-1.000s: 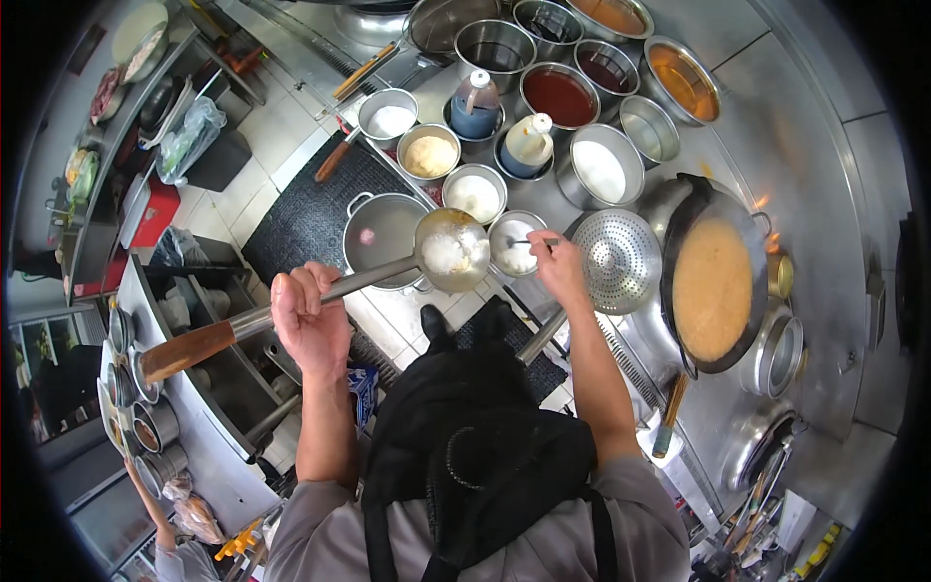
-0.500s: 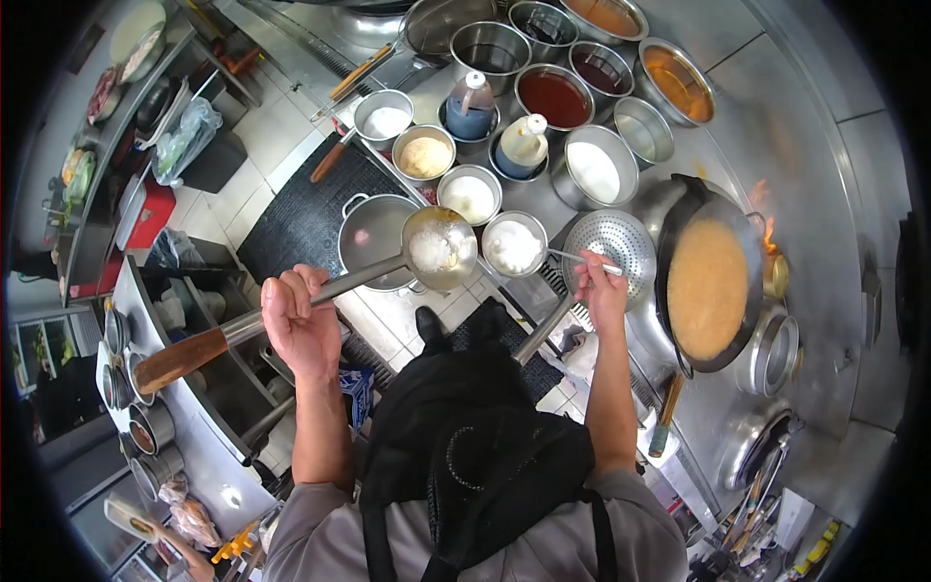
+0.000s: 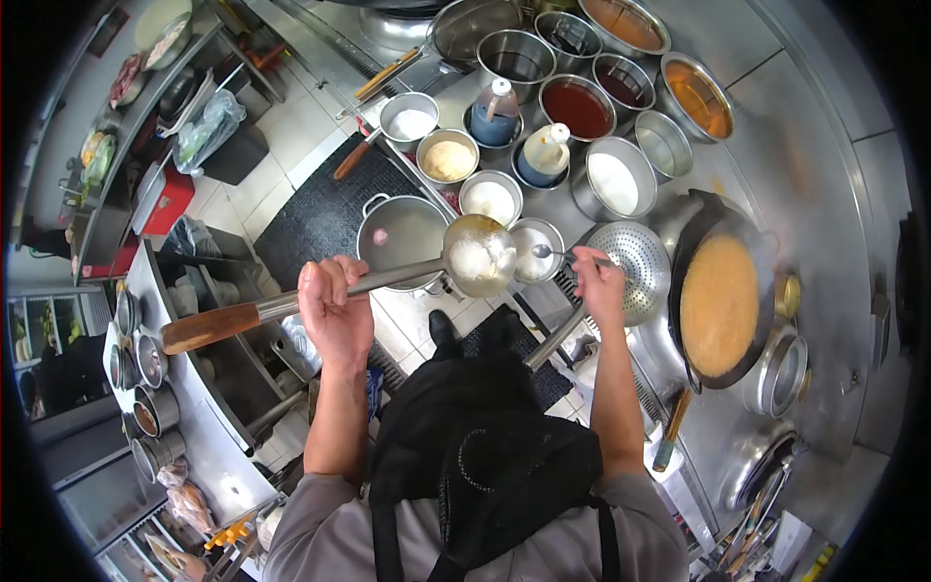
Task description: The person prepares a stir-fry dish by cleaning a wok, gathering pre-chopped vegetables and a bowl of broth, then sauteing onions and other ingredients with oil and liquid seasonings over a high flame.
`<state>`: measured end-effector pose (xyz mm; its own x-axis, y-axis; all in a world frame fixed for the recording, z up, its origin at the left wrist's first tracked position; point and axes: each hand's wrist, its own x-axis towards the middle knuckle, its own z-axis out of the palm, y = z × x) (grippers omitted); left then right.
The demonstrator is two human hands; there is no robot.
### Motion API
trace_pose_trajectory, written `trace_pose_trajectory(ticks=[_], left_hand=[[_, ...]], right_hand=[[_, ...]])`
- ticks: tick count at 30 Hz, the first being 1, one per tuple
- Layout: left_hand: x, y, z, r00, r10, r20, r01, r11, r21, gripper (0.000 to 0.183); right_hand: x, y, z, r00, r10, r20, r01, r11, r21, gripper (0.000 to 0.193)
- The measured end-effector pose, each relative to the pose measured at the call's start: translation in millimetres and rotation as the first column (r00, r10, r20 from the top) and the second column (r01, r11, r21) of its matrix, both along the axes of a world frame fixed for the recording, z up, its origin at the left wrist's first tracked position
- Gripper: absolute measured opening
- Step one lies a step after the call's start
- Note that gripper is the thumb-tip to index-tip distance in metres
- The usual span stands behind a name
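My left hand [image 3: 337,310] is closed round the shaft of a long wooden-handled ladle [image 3: 359,284]. White powder [image 3: 472,258] lies in the ladle's bowl, which hangs level beside the near edge of the seasoning bowls. In my right hand [image 3: 599,286], the fingers pinch a small metal spoon [image 3: 545,251]. Its tip is over a steel bowl [image 3: 556,233] of white powder, just right of the ladle. A perforated skimmer [image 3: 635,272] rests behind my right hand, its handle running toward me.
Right of the skimmer, a wok [image 3: 690,247] holds tan liquid. Bowls of powders and sauces cluster at the back, among them a red sauce bowl [image 3: 579,107] and two squeeze bottles [image 3: 496,109]. Below the ladle stands a stockpot [image 3: 388,225]. A brush [image 3: 671,432] lies near the wok.
The spoon's tip now shows above the white powder, where before only its handle was visible. The ladle has come closer to that bowl. The whole view has shifted slightly.
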<state>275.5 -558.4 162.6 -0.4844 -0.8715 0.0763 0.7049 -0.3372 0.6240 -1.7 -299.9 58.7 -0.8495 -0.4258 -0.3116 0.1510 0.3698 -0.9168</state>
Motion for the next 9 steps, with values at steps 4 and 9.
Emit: trace_pose_trajectory(ticks=[4, 9], left_hand=[[9, -2, 1, 1.000, 0.030, 0.007, -0.029, 1.000, -0.009, 0.041], [25, -8, 1, 0.996, 0.074, 0.039, -0.072, 0.996, -0.055, 0.040]], right_hand=[[-11, -24, -32, 0.919, 0.261, -0.296, -0.215, 0.960, 0.179, 0.032], [-7, -30, -30, 0.985, 0.131, 0.112, -0.150, 0.971, 0.184, 0.036]])
